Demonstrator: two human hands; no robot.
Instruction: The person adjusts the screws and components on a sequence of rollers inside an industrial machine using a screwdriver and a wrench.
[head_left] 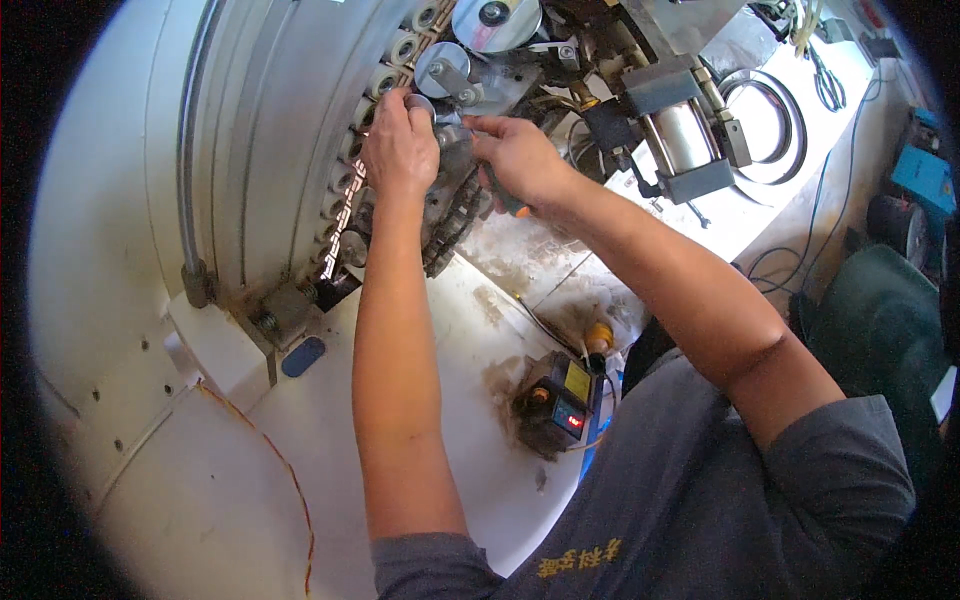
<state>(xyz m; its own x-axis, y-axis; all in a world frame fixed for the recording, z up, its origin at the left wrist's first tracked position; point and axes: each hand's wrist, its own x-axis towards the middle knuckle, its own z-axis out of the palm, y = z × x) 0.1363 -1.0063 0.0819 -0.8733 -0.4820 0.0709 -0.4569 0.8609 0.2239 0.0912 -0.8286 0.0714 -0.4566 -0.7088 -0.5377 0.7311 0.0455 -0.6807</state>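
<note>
My left hand (pixel 402 150) is closed around a small round metal part (pixel 421 106) beside the machine's row of rollers (pixel 385 80). Most of that part is hidden by the fingers. Just to the right, my right hand (pixel 525 165) is wrapped round a hand tool with a green and orange handle (pixel 513 203). Its working end, near the metal part, is too small to make out. Above both hands are a grey wheel (pixel 436 68) with a bolted arm and a larger shiny disc (pixel 495 22). A dark chain (pixel 455 225) runs below them.
A metal cylinder with dark end blocks (pixel 685 138) juts out at the right. Beyond it, black rings (pixel 775 125) and a wrench (pixel 698 214) lie on a white surface. A black control box with a red display (pixel 555 405) sits lower down. Pale panels (pixel 120 200) rise at the left.
</note>
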